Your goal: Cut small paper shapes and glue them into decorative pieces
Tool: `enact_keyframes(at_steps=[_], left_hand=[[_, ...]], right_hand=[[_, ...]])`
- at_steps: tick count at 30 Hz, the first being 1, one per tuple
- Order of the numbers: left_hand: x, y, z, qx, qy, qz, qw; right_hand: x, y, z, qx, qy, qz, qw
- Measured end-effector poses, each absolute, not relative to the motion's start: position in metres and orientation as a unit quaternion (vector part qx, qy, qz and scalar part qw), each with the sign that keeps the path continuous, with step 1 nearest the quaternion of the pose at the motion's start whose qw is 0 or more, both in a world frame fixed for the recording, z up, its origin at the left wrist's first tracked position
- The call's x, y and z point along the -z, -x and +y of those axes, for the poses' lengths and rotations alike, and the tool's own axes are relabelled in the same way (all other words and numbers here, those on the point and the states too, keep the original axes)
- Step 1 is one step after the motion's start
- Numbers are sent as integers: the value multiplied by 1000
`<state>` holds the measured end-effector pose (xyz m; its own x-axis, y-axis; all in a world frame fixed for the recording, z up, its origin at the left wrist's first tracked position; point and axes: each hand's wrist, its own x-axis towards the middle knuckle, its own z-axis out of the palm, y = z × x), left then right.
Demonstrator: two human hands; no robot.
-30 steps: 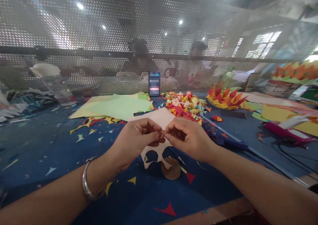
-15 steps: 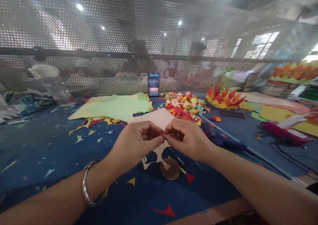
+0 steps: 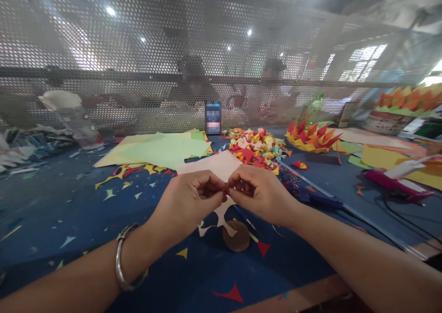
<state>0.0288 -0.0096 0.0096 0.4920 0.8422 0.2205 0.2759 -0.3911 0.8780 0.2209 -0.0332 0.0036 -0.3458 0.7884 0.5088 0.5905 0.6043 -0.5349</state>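
My left hand [image 3: 193, 195] and my right hand [image 3: 258, 193] meet in the middle, thumbs and fingertips pinched together. Something small and dark reddish shows between the fingertips, too hidden to name. Below and behind the hands lies a pale pink paper sheet [image 3: 210, 165], its near edge cut into curved shapes. A round brown disc [image 3: 238, 239] lies on the blue table just in front, partly under that cut edge. Beyond the right hand sits a heap of small folded paper pieces [image 3: 255, 147] in red, yellow, pink and orange.
Green and yellow paper sheets [image 3: 155, 149] lie at back left. A phone [image 3: 213, 118] leans on the perforated screen. To the right are a blue glue gun [image 3: 314, 197], a magenta device [image 3: 397, 184] and a red-orange paper flower [image 3: 311, 138]. Paper scraps [image 3: 229, 293] litter the table.
The left fingertips have shifted slightly apart from the right ones, showing a little more of the small dark piece. Otherwise the hands and the table things stay nearly the same.
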Motion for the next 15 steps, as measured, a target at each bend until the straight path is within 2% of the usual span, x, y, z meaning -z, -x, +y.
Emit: enact_keyframes(at_steps=[9,15], left_hand=[[-9,-30,-10,-337,-758,371,417],[-9,-29,-6,-326,-731,365,476]], right_hand=[[-4,-221,-34,-126,401,-821,386],[-6,-219,-36,-156,407,-812,387]])
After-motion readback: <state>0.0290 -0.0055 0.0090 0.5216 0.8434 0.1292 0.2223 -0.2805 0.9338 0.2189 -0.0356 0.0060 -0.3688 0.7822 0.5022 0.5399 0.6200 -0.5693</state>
